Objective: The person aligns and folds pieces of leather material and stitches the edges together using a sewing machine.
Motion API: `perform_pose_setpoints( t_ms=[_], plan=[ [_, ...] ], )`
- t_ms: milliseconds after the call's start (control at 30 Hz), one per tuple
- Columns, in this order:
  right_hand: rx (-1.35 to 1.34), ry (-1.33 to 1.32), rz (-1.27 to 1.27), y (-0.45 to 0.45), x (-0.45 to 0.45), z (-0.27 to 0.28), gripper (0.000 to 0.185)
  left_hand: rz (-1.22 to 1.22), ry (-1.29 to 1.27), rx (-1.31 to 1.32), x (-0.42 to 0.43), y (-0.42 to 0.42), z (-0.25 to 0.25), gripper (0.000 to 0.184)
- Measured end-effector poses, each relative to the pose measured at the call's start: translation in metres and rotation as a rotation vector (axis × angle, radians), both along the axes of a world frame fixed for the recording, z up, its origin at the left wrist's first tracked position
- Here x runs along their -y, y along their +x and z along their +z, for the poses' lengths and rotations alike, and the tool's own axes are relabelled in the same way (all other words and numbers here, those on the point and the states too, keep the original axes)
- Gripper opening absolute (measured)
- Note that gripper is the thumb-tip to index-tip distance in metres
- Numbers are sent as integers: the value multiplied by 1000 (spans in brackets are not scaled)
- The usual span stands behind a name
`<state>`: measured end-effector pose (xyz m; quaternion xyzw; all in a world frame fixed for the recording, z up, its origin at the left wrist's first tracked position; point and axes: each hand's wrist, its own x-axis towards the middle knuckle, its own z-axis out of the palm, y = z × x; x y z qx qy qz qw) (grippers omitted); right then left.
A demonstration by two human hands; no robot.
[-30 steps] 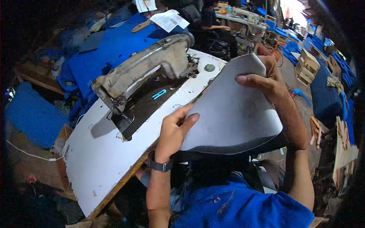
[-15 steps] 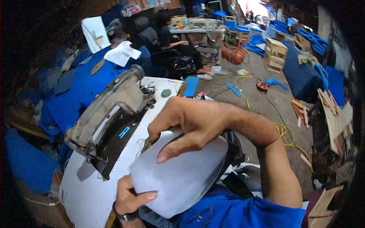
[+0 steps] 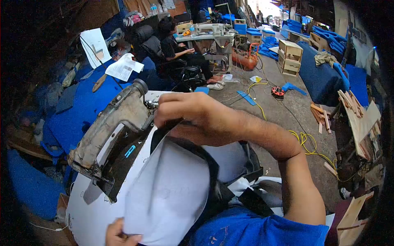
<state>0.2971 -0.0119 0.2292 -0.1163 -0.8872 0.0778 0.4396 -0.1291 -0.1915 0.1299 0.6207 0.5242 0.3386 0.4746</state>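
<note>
A white sheet with black edging (image 3: 172, 188) hangs over the near side of the white sewing table (image 3: 88, 213). My right hand (image 3: 193, 117) is closed on its black upper edge, fingers bent over it. Low in the view, my left hand (image 3: 121, 233) pinches the sheet's lower left corner between thumb and fingers. Beyond the sheet stands a worn sewing machine (image 3: 111, 127), with a light-blue clip (image 3: 130, 151) in the dark opening beside it.
Blue fabric (image 3: 78, 119) and printed papers (image 3: 123, 67) lie behind the machine. A person (image 3: 176, 49) sits farther back near another sewing machine (image 3: 209, 29). Yellow cable (image 3: 305, 143), wooden boxes (image 3: 289, 57) and wood scraps (image 3: 321, 117) are on the floor at right.
The view has swung toward the right and up. My right hand has lifted and folded the sheet's upper edge, showing black material. My left hand has moved down with the lower corner.
</note>
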Motion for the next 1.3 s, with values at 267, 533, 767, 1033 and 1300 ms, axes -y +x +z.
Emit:
perform_pose_setpoints(
  t_ms=[267, 533, 767, 1033, 1300],
  plan=[
    [130, 148, -266, 4, 24, 7, 16, -287, 173, -22, 6, 36, -11, 30],
    [358, -102, -343, 19, -9, -43, 23, -80, 518, 642, 51, -26, -32, 42],
    [358, -498, 417, -42, 49, -117, 42, 808, 592, -40, 123, -118, -59, 45],
    [597, -714, 791, -85, 114, -223, 53, 703, 569, -142, 168, -133, -58, 40],
    [650, -178, 100, -83, 24, -213, 48, 590, 412, -451, 153, -74, -30, 43]
  ],
)
